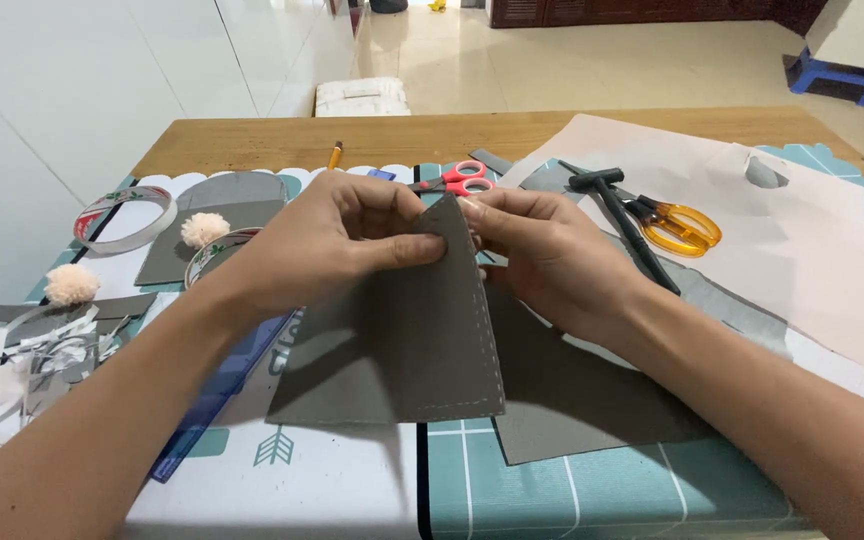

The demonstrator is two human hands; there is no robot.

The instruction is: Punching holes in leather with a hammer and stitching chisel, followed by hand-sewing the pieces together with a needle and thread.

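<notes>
Far left, nine o'clock: clear tape roll [124, 217] flat on the patterned mat [592, 490], two cream pompoms [72, 283] near it, grey offcuts [27, 355] heaped at eight o'clock. Blue ruler [214, 395] lying under the left forearm, running toward seven o'clock.

Centre: left hand [327, 245] pinching the grey felt piece [402, 340] near its pointed top, thumb pressed flat on the front face, remaining fingers curled behind. Felt piece held upright just above the mat, long axis running twelve to six o'clock, tip at twelve, wide hem at six, a line of pale stitches down its right edge. Second grey sheet [582, 400] lying flat behind it toward four o'clock.

Right hand [542, 250] pinching the same tip from the three o'clock side, fingertips pressed together on the stitched edge. Both hands equally near, meeting at the tip; felt hanging toward six o'clock from each.

Beyond, at twelve o'clock: red scissors [464, 178]. At two o'clock: black hammer-like tool [624, 222] and orange scissors [680, 226] on white paper [812, 260].
</notes>
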